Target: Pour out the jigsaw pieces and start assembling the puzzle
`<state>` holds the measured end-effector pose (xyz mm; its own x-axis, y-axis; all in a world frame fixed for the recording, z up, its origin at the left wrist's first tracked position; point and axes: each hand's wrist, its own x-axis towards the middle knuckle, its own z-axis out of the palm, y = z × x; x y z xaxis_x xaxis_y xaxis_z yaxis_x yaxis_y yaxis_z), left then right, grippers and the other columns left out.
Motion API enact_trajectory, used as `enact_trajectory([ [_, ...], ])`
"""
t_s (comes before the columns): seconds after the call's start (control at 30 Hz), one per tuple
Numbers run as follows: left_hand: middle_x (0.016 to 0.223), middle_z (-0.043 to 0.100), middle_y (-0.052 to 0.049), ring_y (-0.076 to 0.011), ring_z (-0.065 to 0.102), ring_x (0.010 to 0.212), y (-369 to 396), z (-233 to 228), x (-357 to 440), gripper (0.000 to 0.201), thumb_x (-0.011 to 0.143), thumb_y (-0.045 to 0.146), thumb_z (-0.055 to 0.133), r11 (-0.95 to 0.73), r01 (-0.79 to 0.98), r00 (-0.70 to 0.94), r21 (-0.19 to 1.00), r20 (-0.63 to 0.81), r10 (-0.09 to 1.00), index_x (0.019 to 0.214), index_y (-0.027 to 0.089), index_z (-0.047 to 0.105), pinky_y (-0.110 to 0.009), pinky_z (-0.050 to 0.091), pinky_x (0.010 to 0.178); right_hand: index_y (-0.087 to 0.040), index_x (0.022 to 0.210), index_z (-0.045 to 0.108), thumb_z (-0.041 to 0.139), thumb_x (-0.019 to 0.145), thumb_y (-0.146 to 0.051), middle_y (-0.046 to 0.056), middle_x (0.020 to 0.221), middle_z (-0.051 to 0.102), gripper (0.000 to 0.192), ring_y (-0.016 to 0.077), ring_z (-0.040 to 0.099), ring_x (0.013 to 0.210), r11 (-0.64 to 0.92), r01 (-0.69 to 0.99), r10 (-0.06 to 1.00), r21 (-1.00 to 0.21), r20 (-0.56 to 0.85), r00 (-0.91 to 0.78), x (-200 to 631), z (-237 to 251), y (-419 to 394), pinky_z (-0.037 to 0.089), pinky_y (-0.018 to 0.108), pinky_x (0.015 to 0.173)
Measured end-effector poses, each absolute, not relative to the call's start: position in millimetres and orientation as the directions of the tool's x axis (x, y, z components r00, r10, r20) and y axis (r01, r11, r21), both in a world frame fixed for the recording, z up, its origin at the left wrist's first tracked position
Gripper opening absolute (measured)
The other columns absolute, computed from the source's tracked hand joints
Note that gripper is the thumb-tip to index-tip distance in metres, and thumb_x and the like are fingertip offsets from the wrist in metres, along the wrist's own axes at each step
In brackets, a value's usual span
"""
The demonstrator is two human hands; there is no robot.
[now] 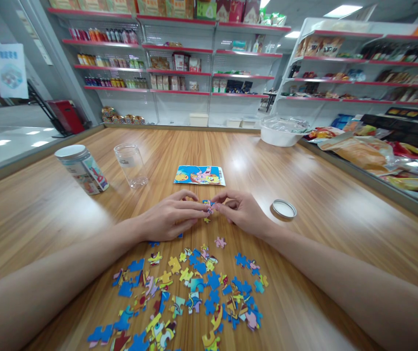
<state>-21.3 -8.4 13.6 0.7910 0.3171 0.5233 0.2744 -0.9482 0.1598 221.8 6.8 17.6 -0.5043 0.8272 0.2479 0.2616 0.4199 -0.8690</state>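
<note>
Between my fingertips, left hand [170, 218] and right hand [241, 212] pinch joined puzzle pieces [208, 207] above the table; fitting underway. Next needs a matching piece from the loose pile [190, 292] nearer me.

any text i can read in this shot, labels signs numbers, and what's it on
None can be read.
Picture card: cartoon art and a barcode, digits too small.
Capped jar: label blurred.
Empty jar: pale sticker, blurred.
Blue wall sign: characters too blurred.
Shelf goods and snack bags: print too small.
The hands hold puzzle pieces without text.
</note>
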Motion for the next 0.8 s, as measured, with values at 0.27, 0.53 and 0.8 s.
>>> enact_trajectory([
  [0.27,0.127,0.067,-0.006,-0.0233,0.054,0.115,-9.0,14.2,-20.2,0.043,0.092,0.010,0.054,-0.945,0.293,0.780,0.147,0.535,0.325,0.134,0.021,0.056,-0.046,0.051,0.098,-0.013,0.096,0.068,0.063,0.086,-0.032,0.001,0.069,0.065,0.022,0.0078,0.051,0.050,0.434,0.255,0.824,-0.864,0.267,-0.499,222.3,16.3,7.2,0.037,0.022,0.046],
  [0.53,0.130,0.065,-0.004,-0.0244,0.050,0.118,-10.9,13.9,-21.4,0.036,0.094,0.014,0.053,-0.884,0.419,0.734,0.209,0.494,0.465,0.127,0.024,0.063,-0.048,0.049,0.101,-0.015,0.088,0.075,0.061,0.084,-0.022,0.004,0.076,0.070,0.017,0.0111,0.057,0.060,0.473,0.444,0.863,-0.761,0.299,-0.407,224.1,12.2,13.7,0.041,0.024,0.054],
  [0.8,0.129,0.066,-0.003,-0.0233,0.049,0.119,-9.8,13.0,-22.4,0.032,0.096,0.018,0.052,-0.856,0.421,0.750,0.300,0.415,0.514,0.125,0.024,0.065,-0.048,0.043,0.106,-0.016,0.093,0.076,0.063,0.085,-0.018,0.000,0.063,0.064,0.015,0.0097,0.050,0.055,0.497,0.513,0.849,-0.699,0.270,-0.454,220.7,12.8,11.8,0.037,0.023,0.054],
])
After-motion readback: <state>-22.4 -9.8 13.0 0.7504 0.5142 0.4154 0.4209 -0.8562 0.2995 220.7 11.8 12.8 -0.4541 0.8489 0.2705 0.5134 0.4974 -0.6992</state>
